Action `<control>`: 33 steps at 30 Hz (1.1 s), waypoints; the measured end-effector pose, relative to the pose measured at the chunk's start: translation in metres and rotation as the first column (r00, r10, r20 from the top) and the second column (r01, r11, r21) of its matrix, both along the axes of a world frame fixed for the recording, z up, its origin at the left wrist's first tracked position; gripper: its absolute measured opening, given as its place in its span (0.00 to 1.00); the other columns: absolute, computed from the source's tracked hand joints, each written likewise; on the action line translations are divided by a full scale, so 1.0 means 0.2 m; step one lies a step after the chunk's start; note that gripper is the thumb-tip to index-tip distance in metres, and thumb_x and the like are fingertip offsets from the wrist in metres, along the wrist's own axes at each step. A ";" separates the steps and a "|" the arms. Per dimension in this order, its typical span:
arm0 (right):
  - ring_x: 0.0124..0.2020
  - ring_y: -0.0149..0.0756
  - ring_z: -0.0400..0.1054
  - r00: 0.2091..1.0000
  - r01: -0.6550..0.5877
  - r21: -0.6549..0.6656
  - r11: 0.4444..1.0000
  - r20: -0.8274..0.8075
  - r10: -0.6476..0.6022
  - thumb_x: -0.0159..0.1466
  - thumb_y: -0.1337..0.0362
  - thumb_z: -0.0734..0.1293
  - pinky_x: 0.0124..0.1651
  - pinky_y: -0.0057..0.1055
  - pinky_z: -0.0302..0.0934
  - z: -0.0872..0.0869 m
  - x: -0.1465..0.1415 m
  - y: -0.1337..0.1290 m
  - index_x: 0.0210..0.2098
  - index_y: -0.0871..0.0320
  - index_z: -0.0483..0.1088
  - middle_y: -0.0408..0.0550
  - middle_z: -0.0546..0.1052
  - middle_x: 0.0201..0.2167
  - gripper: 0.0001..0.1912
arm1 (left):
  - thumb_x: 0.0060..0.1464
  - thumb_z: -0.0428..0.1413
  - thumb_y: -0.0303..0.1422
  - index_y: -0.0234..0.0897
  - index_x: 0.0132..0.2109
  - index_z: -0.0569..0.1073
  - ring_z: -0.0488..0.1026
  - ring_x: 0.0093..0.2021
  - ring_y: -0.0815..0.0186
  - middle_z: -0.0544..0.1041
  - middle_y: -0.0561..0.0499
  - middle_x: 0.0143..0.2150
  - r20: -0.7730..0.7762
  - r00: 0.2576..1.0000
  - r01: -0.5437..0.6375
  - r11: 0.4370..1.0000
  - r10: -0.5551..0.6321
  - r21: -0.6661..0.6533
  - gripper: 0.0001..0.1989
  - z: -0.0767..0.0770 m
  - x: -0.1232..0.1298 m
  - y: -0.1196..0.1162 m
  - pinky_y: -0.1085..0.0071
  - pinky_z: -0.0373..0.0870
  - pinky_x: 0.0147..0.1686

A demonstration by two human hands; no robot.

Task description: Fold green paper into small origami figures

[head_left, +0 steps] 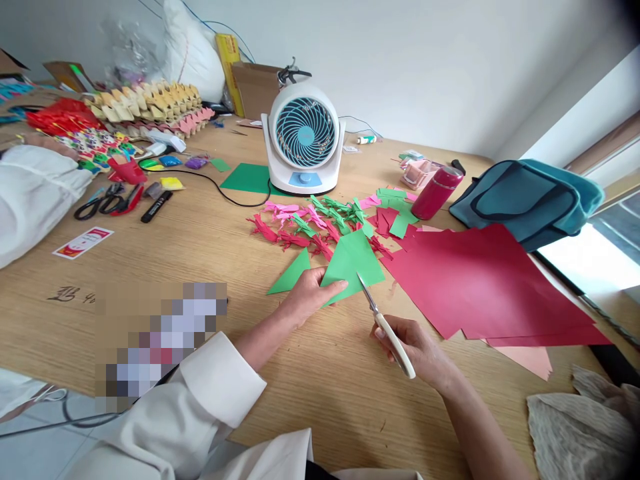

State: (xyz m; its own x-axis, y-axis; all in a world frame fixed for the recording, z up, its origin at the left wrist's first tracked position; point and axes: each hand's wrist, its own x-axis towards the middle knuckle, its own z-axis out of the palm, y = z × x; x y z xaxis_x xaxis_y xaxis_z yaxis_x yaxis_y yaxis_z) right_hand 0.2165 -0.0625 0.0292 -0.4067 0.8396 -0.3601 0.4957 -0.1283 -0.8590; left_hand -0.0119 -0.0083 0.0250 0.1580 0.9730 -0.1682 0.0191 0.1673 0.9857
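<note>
My left hand (313, 293) pinches the lower left edge of a green paper piece (353, 257), its thumb lying on top. White-handled scissors (395, 345) are in my right hand (407, 343), with the tips at the lower part of that green paper. Just left of my left hand, a green paper triangle (294, 273) lies on the table. Beyond the paper is a pile of small green, pink and red twisted paper pieces (343, 212). Large red sheets (485, 283) spread out to the right.
A white fan (305, 137) stands behind the pile. A red bottle (437, 193) and a teal bag (530, 200) are at the right. Black-handled scissors (100, 205), a black marker (157, 207) and craft materials lie on the left of the wooden table (200, 240).
</note>
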 end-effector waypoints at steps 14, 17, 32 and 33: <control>0.23 0.30 0.57 1.000 0.010 0.023 1.000 -0.014 -0.009 0.66 0.42 0.60 0.26 0.29 0.49 0.01 -0.01 0.00 0.31 0.58 0.65 0.38 0.62 0.20 0.24 | 0.45 0.62 0.45 0.34 0.29 0.70 0.65 0.24 0.71 0.68 0.56 0.24 -0.010 0.997 0.079 0.997 -0.079 -0.008 0.17 0.03 0.02 -0.02 0.74 0.62 0.25; 0.23 0.30 0.57 1.000 0.006 0.031 0.999 -0.013 -0.006 0.66 0.43 0.60 0.27 0.29 0.49 0.00 -0.02 0.00 0.31 0.58 0.65 0.38 0.62 0.20 0.24 | 0.46 0.62 0.46 0.32 0.32 0.73 0.66 0.26 0.70 0.70 0.54 0.25 -0.003 0.997 0.082 0.996 -0.082 -0.027 0.19 0.02 0.01 -0.02 0.74 0.62 0.25; 0.24 0.30 0.55 1.000 -0.021 0.016 1.000 -0.011 0.021 0.67 0.42 0.59 0.27 0.30 0.49 -0.02 -0.01 0.00 0.30 0.57 0.62 0.38 0.60 0.21 0.24 | 0.49 0.62 0.46 0.32 0.36 0.76 0.67 0.30 0.69 0.74 0.53 0.30 0.117 0.991 0.067 0.997 -0.071 0.043 0.19 -0.01 0.00 0.01 0.74 0.62 0.31; 0.24 0.30 0.55 1.000 -0.020 0.014 1.000 -0.017 0.021 0.67 0.43 0.59 0.27 0.30 0.49 -0.02 -0.01 0.00 0.31 0.57 0.62 0.38 0.60 0.21 0.23 | 0.50 0.62 0.46 0.33 0.37 0.77 0.68 0.31 0.68 0.74 0.53 0.30 0.120 0.989 0.084 0.995 -0.089 0.047 0.18 -0.02 0.00 0.01 0.73 0.63 0.32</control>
State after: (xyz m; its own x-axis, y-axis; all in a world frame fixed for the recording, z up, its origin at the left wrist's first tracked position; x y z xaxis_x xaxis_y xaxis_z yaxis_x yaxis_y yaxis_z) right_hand 0.2138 -0.0622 0.0251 -0.4298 0.8361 -0.3410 0.4833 -0.1060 -0.8690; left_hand -0.0127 -0.0063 0.0218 0.2584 0.9606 -0.1020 -0.0886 0.1287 0.9877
